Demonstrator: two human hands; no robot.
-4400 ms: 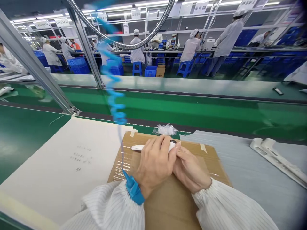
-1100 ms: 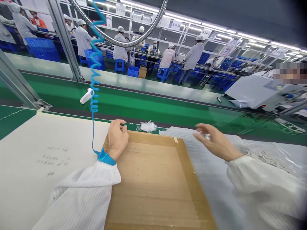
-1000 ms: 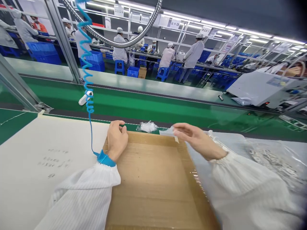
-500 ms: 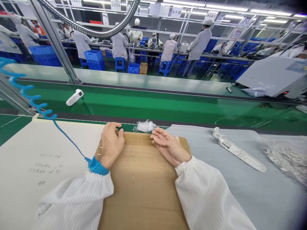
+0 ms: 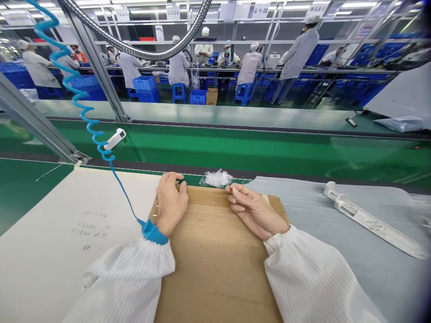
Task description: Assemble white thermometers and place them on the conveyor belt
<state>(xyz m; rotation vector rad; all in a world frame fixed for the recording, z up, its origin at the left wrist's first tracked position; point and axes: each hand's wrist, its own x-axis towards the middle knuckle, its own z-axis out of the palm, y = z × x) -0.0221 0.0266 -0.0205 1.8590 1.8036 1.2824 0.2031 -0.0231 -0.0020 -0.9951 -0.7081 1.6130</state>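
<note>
Two bare hands in white ribbed sleeves are seen resting on a cardboard sheet (image 5: 215, 269) at an assembly-line bench. The left hand (image 5: 171, 202) is set at the sheet's far left corner, with a blue wrist strap (image 5: 153, 232) and its coiled cord (image 5: 88, 123) rising away from that side. The right hand (image 5: 252, 208) is laid near the middle of the sheet's far edge. Both hands are held narrow, the fingers curled in toward the thumbs. Whether anything small is pinched in either cannot be told.

A crumpled clear plastic bag (image 5: 217, 178) is found just beyond the sheet's far edge, between the two hands. Its long axis is run along that edge. It is lain ahead and slightly left of the right hand, whose fingertips (image 5: 233, 190) are placed just beside it. The left hand is kept near but apart, so the right is the nearer of the two.

Off the sheet's right side, a long white plastic part (image 5: 370, 220) is laid on grey foam (image 5: 336, 269). Well beyond the sheet's far left corner, a small white device (image 5: 115, 138) is carried on the green conveyor (image 5: 235, 152).
</note>
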